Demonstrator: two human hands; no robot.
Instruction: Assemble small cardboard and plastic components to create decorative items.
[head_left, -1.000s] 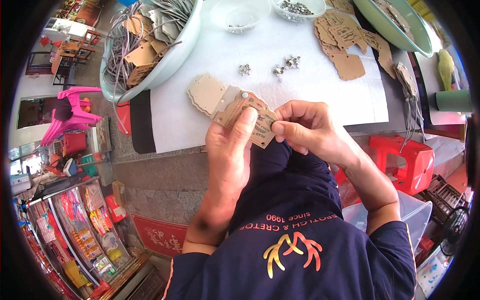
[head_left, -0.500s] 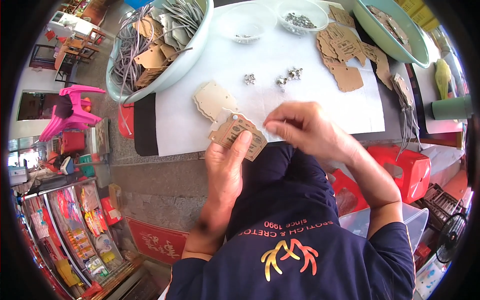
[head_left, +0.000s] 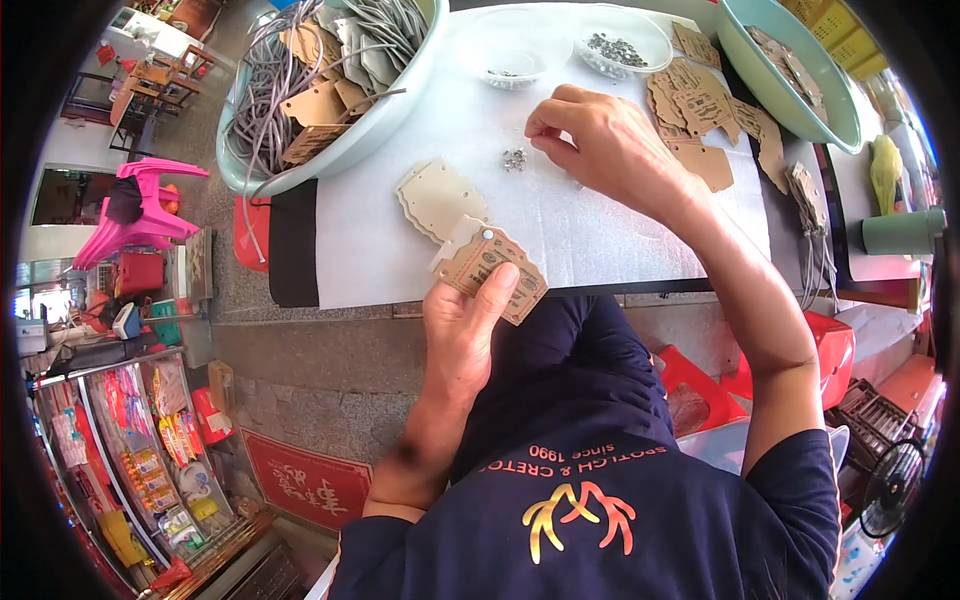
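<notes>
Low over the near edge of the table, my left hand (head_left: 462, 325) pinches a brown printed cardboard tag (head_left: 524, 288) under its thumb. A round silvery stud shows near the tag's upper edge, and a pale translucent piece sticks out beside it. Just beyond lies a stack of plain beige tags (head_left: 437, 192) on the white sheet (head_left: 385, 265). My right hand (head_left: 605, 135) is farther out over the sheet, fingers curled together; whatever is between the fingertips cannot be made out. Left of those fingertips sits a small heap of metal studs (head_left: 513, 159). The hand covers the area to its right.
A pale green basin (head_left: 405, 105) of tags and grey cords stands at left. Two clear bowls (head_left: 515, 70) (head_left: 665, 55) hold small metal parts. Brown tags (head_left: 700, 95) lie at right, near another basin (head_left: 832, 128) and corded tags (head_left: 808, 205). A red stool (head_left: 832, 350) stands below.
My right hand has moved away from the held tag, forward over the sheet to the metal studs. My left hand keeps its hold on the tag. The view has shifted slightly.
</notes>
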